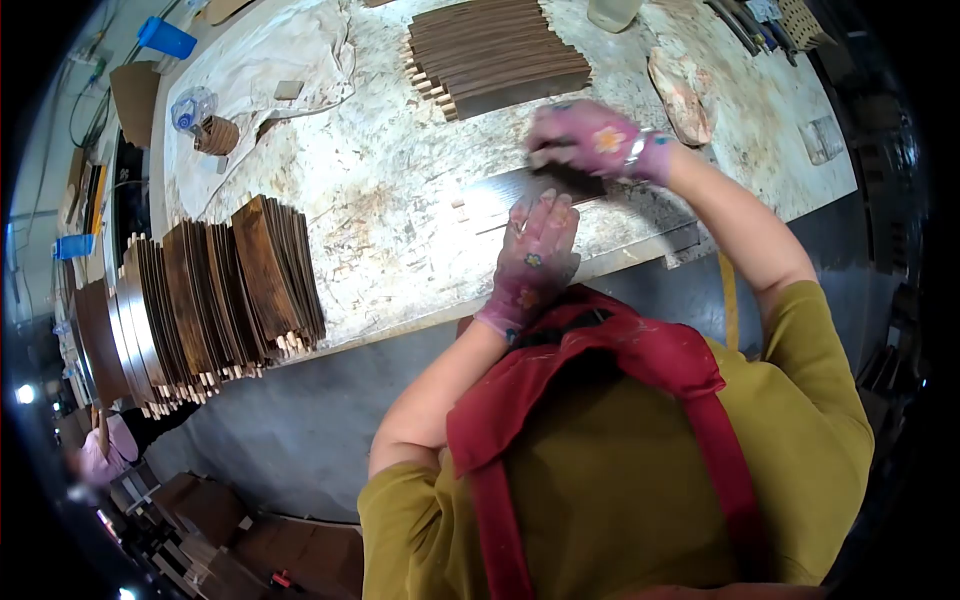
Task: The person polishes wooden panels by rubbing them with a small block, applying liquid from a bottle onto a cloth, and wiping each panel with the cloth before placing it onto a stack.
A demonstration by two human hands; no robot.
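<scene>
A dark wooden slat with pale dowel pegs at its left end lies near the front edge of the worktable. My left hand, in a pink flowered glove, rests on the slat with its fingers stretched out. Above the slat's right part is my right hand, in a matching glove, with its fingers curled. Beneath those fingers is a dark patch; blur and shadow hide what they hold. Just behind the right hand lies a stack of dark pegged slats.
Many similar slats stand in a row along the table's left front edge. A stained cloth, a plastic bottle and a roll lie behind them. At right are a whitish bundle and tools. Another person is at far left.
</scene>
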